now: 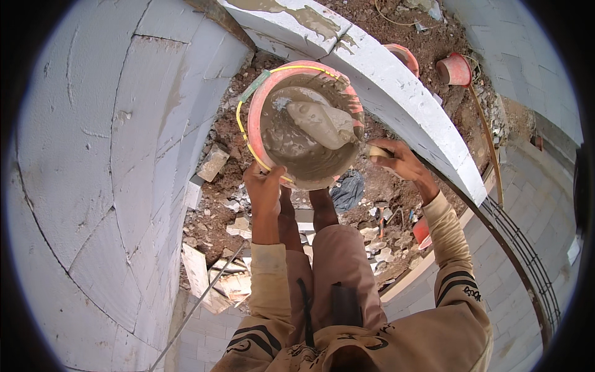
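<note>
A red bucket [255, 118] is held up in front of me, tilted so its inside faces me. Wet grey mortar [282, 149] coats its walls and bottom. My left hand [263, 186] grips the bucket's near left rim, by the yellow cord handle [240, 127] with its green sleeve. In my right hand [400, 162] is the pale handle of a trowel [319, 121], beside the bucket's right edge. The trowel's blade lies inside the bucket, smeared with mortar; where blade and handle join is partly hidden by the rim.
A low wall of pale blocks [396, 80] curves past the bucket on the right, mortar on its far top. Another block wall [93, 155] rises at left. Rubble [214, 162] covers the soil. Beyond the low wall lie a red bucket [455, 69] and steel bars [520, 248].
</note>
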A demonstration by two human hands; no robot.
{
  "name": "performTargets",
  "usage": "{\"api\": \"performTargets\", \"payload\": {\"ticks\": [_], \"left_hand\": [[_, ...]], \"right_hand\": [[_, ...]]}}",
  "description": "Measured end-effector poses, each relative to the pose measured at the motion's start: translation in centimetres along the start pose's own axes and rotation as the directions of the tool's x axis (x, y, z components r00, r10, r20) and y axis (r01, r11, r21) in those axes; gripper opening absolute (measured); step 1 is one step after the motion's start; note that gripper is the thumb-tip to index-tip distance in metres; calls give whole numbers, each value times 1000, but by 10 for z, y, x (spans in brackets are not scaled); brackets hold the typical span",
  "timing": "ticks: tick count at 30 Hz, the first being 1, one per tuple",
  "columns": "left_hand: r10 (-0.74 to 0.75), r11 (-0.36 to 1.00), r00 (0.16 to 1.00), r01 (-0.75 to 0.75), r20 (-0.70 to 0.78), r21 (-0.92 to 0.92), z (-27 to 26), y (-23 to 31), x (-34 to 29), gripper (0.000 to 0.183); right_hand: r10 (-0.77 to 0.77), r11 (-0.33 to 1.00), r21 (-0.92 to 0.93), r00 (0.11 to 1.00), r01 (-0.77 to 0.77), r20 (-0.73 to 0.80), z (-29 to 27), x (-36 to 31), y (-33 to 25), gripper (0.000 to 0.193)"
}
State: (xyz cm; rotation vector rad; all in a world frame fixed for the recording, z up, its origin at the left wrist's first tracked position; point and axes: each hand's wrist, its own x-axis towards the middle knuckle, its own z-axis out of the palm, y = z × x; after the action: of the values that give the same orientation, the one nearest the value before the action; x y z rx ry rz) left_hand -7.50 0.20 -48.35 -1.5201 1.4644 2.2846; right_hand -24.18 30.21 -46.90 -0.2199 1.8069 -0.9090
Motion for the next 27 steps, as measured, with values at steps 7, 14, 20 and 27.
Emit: {"api": "performTargets", "payload": {"ticks": [7, 14, 20, 27], "left_hand": [[29, 998, 999, -30, 15, 51, 7, 5, 3, 21], [73, 997, 997, -73, -8, -8, 6, 0, 4, 23], [72, 997, 997, -72, -11, -24, -4, -9, 1, 25], [23, 999, 998, -25, -62, -26, -14, -13, -5, 30]], "right_hand": [[-18, 999, 25, 950, 27, -310, -45, -21, -37, 40], [-443, 798, -601, 713, 37, -543, -33, 92, -106, 40], [-614, 571, -821, 656, -13, -438, -26, 197, -169, 43], [-508, 641, -760, 683, -107, -525, -25, 66, -55, 38]]}}
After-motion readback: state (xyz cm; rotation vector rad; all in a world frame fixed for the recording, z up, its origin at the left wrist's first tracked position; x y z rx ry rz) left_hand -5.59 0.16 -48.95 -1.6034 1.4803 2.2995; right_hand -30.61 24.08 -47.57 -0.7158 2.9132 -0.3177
